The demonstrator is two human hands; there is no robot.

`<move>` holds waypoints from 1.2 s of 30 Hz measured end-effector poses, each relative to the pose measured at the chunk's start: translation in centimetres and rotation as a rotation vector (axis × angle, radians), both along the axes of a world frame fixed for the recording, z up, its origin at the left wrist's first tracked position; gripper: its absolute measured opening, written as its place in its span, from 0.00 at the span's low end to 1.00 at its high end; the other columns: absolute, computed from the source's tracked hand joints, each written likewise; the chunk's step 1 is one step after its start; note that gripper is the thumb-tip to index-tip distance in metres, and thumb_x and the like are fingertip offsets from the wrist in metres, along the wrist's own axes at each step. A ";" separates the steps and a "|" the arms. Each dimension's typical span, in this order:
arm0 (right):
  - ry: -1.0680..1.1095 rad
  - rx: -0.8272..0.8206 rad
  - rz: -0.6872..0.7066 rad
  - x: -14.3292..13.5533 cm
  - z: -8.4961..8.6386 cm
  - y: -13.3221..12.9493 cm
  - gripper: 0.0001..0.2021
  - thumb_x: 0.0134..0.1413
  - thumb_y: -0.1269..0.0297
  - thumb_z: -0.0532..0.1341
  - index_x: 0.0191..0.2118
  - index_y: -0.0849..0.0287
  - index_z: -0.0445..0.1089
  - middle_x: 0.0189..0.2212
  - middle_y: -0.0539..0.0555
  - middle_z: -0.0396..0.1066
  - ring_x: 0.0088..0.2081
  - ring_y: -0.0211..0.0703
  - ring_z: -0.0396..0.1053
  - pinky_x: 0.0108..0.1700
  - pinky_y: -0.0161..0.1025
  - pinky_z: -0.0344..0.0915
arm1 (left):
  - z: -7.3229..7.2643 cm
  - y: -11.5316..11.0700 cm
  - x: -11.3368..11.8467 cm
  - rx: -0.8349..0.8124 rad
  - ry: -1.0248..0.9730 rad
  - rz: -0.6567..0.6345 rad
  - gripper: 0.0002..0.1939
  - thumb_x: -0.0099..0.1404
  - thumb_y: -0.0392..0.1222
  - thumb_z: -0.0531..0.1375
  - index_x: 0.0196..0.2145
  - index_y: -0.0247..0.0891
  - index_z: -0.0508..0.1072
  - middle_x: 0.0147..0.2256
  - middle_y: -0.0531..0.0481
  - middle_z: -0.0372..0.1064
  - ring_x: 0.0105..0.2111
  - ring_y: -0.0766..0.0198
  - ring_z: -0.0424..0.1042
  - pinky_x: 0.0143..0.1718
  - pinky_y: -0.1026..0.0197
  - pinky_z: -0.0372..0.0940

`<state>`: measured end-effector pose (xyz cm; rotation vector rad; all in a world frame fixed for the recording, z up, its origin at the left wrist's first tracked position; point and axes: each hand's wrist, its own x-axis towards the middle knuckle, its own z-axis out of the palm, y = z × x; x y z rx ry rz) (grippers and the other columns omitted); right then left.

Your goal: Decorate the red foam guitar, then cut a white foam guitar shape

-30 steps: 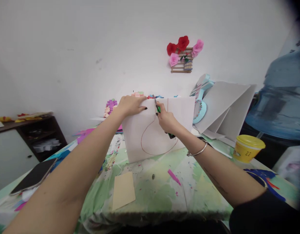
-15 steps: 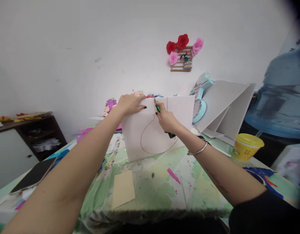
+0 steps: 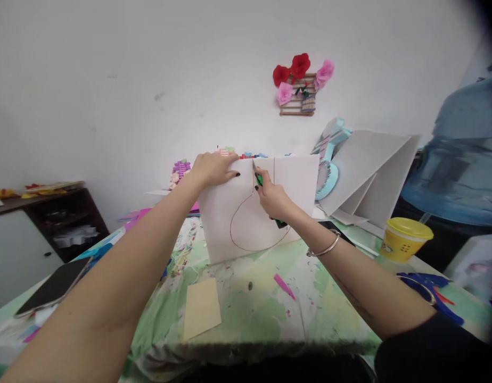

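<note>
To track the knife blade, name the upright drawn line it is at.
The left line on the white board: the green knife has its blade at that line's top; the right line has none.

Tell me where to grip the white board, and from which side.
Probably grip the white board by its upper right edge, coming from the right: it stands upright, that edge is unheld, and the left hand and right hand with the cutter are farther left.

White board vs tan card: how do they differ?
The white board stands on edge, held by the left hand; the tan card lies flat on the table. The board is clearly larger than the card. The board bears a reddish outline; the card looks plain. Both are sheets.
</note>
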<state>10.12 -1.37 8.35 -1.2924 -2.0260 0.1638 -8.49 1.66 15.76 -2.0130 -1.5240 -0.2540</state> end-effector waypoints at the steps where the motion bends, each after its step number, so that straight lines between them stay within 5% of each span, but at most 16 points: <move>1: 0.001 0.004 -0.001 0.0 -0.1 0.1 0.23 0.64 0.64 0.42 0.64 0.55 0.42 0.30 0.60 0.71 0.22 0.48 0.66 0.27 0.47 0.68 | 0.0 0.0 0.0 -0.004 0.000 0.001 0.26 0.63 0.59 0.48 0.56 0.53 0.60 0.44 0.45 0.71 0.42 0.48 0.71 0.39 0.53 0.59; 36: -0.103 0.045 -0.058 0.1 -2.3 -0.2 0.25 0.64 0.67 0.42 0.65 0.58 0.41 0.32 0.64 0.74 0.27 0.54 0.70 0.30 0.43 0.63 | -0.2 0.1 -0.2 0.038 0.021 -0.002 0.25 0.62 0.61 0.48 0.53 0.50 0.62 0.44 0.44 0.71 0.42 0.46 0.71 0.36 0.53 0.59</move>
